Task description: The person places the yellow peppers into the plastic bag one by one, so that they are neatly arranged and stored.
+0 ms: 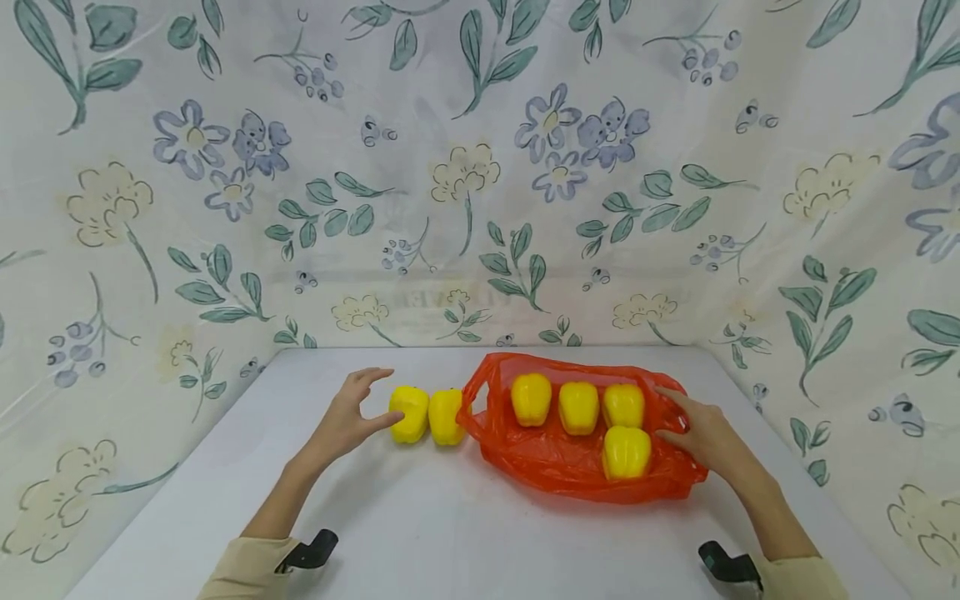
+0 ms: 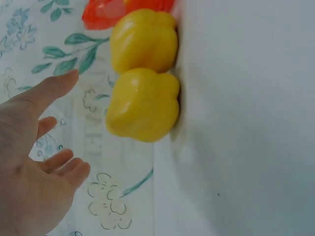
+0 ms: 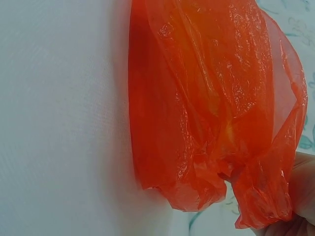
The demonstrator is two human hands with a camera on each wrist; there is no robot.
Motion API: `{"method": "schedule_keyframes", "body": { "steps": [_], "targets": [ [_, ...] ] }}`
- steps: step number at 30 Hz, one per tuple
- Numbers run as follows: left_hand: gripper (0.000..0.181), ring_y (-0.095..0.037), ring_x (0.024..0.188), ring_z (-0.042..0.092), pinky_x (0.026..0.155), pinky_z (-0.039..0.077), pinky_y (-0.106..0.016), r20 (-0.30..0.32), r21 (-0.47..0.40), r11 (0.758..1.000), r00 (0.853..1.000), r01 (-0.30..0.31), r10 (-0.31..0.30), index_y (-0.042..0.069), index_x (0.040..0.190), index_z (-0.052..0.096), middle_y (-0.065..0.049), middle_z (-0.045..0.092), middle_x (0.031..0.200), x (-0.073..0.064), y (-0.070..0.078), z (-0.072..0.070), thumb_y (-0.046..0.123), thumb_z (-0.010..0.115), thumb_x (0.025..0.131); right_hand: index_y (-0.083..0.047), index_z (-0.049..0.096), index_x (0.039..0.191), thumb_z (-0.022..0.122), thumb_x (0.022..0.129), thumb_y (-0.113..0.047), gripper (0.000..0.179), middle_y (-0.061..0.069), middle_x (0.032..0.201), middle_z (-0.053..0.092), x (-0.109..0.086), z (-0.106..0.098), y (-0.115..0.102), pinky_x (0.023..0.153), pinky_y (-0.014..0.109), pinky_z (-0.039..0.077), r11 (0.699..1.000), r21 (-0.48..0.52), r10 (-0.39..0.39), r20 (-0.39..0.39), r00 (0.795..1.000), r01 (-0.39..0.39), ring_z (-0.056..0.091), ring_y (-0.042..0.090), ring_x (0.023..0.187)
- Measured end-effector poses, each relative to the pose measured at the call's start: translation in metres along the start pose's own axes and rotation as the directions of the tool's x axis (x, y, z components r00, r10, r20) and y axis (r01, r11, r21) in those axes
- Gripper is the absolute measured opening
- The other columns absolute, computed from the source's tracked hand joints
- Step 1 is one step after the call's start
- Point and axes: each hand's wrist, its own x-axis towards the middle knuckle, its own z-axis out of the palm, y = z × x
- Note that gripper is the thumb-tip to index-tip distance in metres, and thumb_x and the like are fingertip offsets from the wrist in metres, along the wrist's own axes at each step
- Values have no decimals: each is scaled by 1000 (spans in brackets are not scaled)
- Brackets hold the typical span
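Six yellow peppers lie on the white table point(image 1: 450, 533). Two stand outside the bag, touching each other: the left pepper point(image 1: 409, 414) and the second pepper point(image 1: 446, 417), which sits just beside the bag's open handle end. Four more lie on the one red bag point(image 1: 570, 467): three in a row point(image 1: 578, 407) and one point(image 1: 626, 452) in front of the rightmost.

The left hand point(image 1: 347, 421) is spread, fingers straight, with a fingertip at the left pepper's side; it grips nothing. The left wrist view shows the palm clear of that pepper point(image 2: 142, 104), fingers apart.

The right hand point(image 1: 701, 433) rests on the bag's right edge. The head view does not settle its grip; the right wrist view shows bunched red film point(image 3: 261, 196) pinched in its fingers point(image 3: 300, 196). A floral cloth point(image 1: 480, 167) backs the table
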Motion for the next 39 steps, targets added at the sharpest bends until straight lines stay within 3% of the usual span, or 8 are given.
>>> {"method": "schedule_keyframes", "body": {
  "steps": [7, 22, 30, 39],
  "targets": [
    [94, -44, 139, 34, 109, 38, -60, 125, -33, 995, 988, 94, -90, 11, 153, 30, -25, 29, 154, 0, -18, 4, 30, 83, 78, -9, 41, 146, 76, 84, -15, 72, 31, 131, 54, 1, -4, 0, 76, 46, 61, 1000, -4, -10, -5, 1000, 10, 57, 44, 110],
    [100, -51, 138, 36, 110, 39, -56, 271, -97, 978, 951, 185, -153, 16, 157, 21, -27, 22, 157, 8, -33, 18, 27, 83, 79, -9, 41, 147, 77, 83, -14, 73, 30, 130, 56, -2, -2, -2, 74, 43, 61, 1000, 10, -9, -3, 1000, 9, 58, 41, 107],
    [91, -45, 134, 45, 107, 44, -52, 299, -100, 982, 946, 162, -125, 13, 154, 29, -20, 31, 157, 8, -32, 23, 28, 81, 81, -8, 43, 145, 77, 83, -14, 71, 30, 128, 57, -3, -2, 0, 73, 44, 61, 1000, 4, -26, -18, 1000, 26, 59, 40, 105],
    [95, -46, 132, 47, 106, 45, -51, 295, -104, 981, 947, 162, -125, 15, 155, 26, -18, 28, 159, 6, -34, 26, 22, 83, 78, -7, 42, 146, 77, 83, -13, 72, 31, 129, 56, -4, -1, -1, 75, 45, 61, 999, 8, -31, -19, 999, 31, 59, 42, 106]
  ]
}}
